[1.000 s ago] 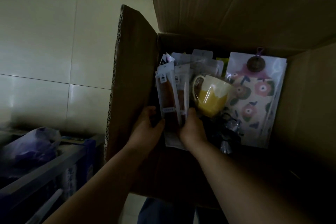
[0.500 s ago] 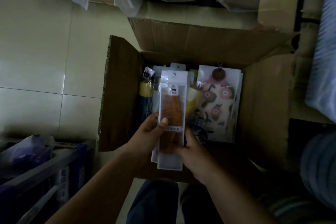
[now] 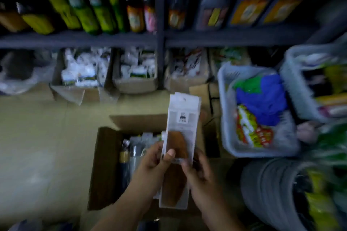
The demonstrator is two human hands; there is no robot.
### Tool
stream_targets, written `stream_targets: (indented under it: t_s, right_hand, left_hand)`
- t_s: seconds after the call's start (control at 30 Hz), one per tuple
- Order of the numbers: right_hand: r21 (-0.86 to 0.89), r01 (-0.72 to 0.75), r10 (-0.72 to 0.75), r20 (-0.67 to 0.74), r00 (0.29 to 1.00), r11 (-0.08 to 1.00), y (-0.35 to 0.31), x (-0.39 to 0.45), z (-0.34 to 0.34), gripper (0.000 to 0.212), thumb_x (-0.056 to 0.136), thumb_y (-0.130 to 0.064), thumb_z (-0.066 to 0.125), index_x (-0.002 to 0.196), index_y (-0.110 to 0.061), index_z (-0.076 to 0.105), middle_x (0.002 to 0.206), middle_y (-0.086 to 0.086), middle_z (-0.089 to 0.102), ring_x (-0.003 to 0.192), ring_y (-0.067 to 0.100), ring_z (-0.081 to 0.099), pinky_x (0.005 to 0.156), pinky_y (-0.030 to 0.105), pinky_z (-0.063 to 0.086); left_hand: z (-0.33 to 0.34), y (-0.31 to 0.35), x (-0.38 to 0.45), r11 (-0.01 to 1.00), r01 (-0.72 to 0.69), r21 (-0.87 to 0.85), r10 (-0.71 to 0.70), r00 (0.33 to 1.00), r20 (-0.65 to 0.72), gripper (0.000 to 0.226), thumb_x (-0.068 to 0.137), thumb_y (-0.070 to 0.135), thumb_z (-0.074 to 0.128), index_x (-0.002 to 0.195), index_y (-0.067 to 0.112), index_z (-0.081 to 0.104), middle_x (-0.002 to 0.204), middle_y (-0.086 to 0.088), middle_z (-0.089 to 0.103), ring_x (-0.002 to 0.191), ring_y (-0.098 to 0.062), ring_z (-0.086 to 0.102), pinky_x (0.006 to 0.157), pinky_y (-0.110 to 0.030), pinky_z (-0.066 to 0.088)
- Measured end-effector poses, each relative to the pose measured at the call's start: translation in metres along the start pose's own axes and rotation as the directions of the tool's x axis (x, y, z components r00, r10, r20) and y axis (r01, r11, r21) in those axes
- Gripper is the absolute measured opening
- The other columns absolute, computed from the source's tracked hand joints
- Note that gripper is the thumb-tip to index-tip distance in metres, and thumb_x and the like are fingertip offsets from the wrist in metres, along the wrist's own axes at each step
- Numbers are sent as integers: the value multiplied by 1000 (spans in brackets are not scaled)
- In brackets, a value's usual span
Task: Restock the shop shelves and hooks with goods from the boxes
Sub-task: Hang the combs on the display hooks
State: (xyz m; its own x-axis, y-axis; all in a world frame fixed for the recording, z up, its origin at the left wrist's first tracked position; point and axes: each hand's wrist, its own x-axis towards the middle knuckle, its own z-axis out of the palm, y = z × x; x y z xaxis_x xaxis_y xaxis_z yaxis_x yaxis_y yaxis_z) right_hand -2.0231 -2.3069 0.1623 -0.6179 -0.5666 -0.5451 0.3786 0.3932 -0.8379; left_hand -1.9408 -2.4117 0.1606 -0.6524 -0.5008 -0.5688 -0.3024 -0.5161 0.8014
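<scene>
Since the earlier frame we have lifted the packets clear of the open cardboard box, and shelves of bottles now fill the upper frame. Our left hand and right hand both pinch the packets at lower centre. Plastic baskets sit at right.

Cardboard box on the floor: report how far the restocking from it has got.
Done: one flat pack with a brown item inside is out of the cardboard box, lifted above it. In hand: the left hand and right hand both grip that pack; it is not hung or shelved yet. Left: more packs stand in the box, so most of the job remains.
</scene>
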Motion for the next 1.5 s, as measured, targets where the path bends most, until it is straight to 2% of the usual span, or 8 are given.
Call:
stream_targets:
  t_s: [0.13, 0.33, 0.47, 0.7, 0.9, 1.1, 1.33, 1.5]
  right_hand:
    - [12, 274, -267, -189, 945, 962, -123, -54, -75, 35, 83, -20, 63, 117, -20, 54, 94, -24, 72, 90, -9, 65, 72, 7, 47]
    - [-76, 482, -463, -444, 767, 873, -230, -161, -180, 22, 83, -16, 71, 99, -25, 57, 92, -15, 72, 85, 2, 68, 72, 20, 54]
    - [-97, 520, -463, -611, 642, 849, -253, -229, -248, 10, 81, -22, 72, 89, -17, 66, 87, -2, 75, 82, 13, 70, 76, 36, 55]
    - [-139, 631, -482, -773, 413, 763, -275, -355, -368, 10, 87, -19, 66, 93, -13, 69, 92, 3, 75, 87, 22, 71, 80, 41, 56]
    - [-301, 648, -549, -807, 218, 700, -293, -451, -447, 19, 91, -20, 62, 107, -12, 67, 96, 1, 75, 91, 21, 71, 86, 44, 56]
    - [-379, 577, -510, -857, 76, 723, -292, -499, -493, 34, 88, -33, 65, 117, -42, 49, 109, 1, 67, 87, 20, 68, 78, 41, 58]
    - [-474, 529, -497, -861, -111, 704, -309, -525, -531, 19, 93, -20, 59, 110, -28, 58, 118, -1, 62, 100, 10, 62, 83, 25, 51]
    - [-543, 478, -480, -838, -260, 690, -354, -530, -565, 25, 92, -22, 60, 114, -31, 53, 129, 4, 57, 118, 19, 56, 102, 40, 46]
  left_hand:
    - [73, 72, -46, 968, -200, 149, 187, 977, 99, 49, 63, 55, 67, 99, 21, 67, 91, -3, 73, 86, -16, 67, 80, -30, 53]
    - [201, 144, -114, 910, -393, 133, 334, 884, 326, 51, 53, 42, 76, 90, 10, 62, 69, 1, 67, 65, -6, 57, 62, -20, 45]
    - [289, 172, -164, 873, -481, 79, 394, 792, 466, 32, 65, 16, 76, 93, 10, 62, 72, 7, 72, 66, -4, 63, 59, -12, 47]
    - [428, 191, -249, 828, -561, 14, 407, 618, 673, 17, 93, 31, 48, 101, 26, 62, 88, 20, 72, 81, 0, 69, 66, -14, 53]
    - [522, 205, -295, 763, -640, -95, 479, 461, 747, 15, 93, 24, 53, 95, 15, 65, 83, 5, 73, 77, -6, 66, 71, -20, 51]
    - [573, 225, -313, 749, -648, -138, 491, 403, 773, 13, 93, 26, 56, 91, 17, 66, 74, 3, 70, 66, -5, 62, 61, -21, 45]
    - [619, 245, -325, 773, -611, -169, 455, 349, 819, 15, 94, 21, 55, 88, 15, 68, 72, 0, 73, 66, -11, 63, 64, -29, 46]
    - [648, 280, -318, 761, -628, -160, 398, 258, 880, 14, 88, 33, 60, 89, 22, 69, 80, 0, 75, 80, -23, 69, 74, -36, 51]
